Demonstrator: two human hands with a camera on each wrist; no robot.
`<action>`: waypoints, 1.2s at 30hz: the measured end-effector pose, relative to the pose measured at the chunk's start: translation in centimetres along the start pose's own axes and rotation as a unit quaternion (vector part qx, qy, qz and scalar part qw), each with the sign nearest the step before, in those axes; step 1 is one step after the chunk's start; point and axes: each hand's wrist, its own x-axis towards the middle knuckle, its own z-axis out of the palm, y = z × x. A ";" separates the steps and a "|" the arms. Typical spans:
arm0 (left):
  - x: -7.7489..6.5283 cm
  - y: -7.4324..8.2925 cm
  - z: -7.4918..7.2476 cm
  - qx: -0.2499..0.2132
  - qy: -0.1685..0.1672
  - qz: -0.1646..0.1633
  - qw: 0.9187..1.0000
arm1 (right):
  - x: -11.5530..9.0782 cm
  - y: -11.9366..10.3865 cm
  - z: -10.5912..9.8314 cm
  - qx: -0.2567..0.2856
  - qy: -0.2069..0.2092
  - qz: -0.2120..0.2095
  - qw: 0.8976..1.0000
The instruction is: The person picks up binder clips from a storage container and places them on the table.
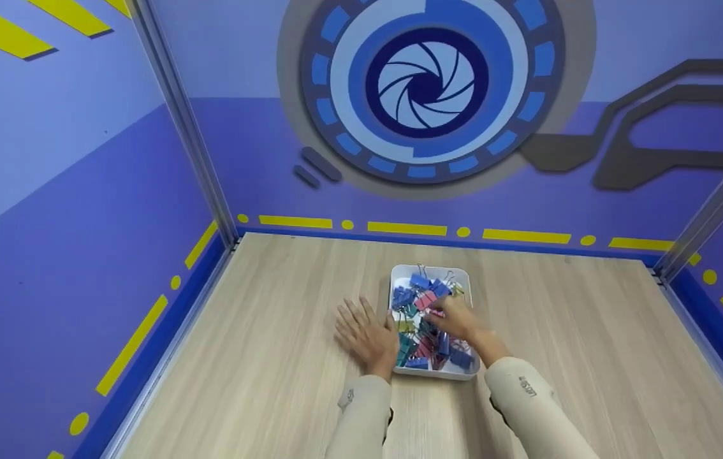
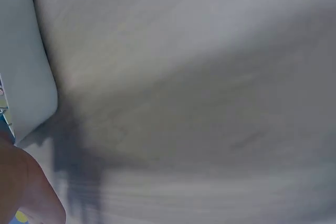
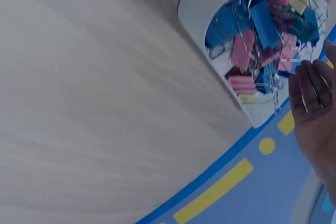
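This is a purpose-built booth, perhaps a demo or lab station: printed panels (image 1: 240, 159) at nine, twelve and three o'clock enclose a wood-grain table (image 1: 259, 331). Metal posts (image 1: 180, 108) mark its ten and two o'clock corners.

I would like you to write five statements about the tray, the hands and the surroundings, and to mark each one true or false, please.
1. The white tray holds binder clips of several colours. True.
2. The left hand is buried among the clips. False: it lies at the tray's left side, fingers spread.
3. The right hand is over the tray. True.
4. The tabletop is black. False: it is pale, wood-patterned.
5. The sleeves are bright red. False: they are beige.
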 end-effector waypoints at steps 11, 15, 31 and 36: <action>0.0 1.2 0.5 -0.007 0.014 -0.022 1.000 | -0.1 0.5 1.5 0.010 -0.010 0.013 1.000; 0.0 1.4 0.6 -0.002 0.017 -0.019 1.000 | 0.0 0.5 1.5 0.015 -0.016 0.037 0.999; -0.4 0.7 1.0 -0.017 0.026 -0.017 0.999 | -0.9 1.1 4.4 0.007 0.059 0.027 0.998; -0.3 0.5 0.8 -0.020 0.027 -0.020 0.999 | -0.9 1.1 4.7 0.017 0.054 0.027 0.998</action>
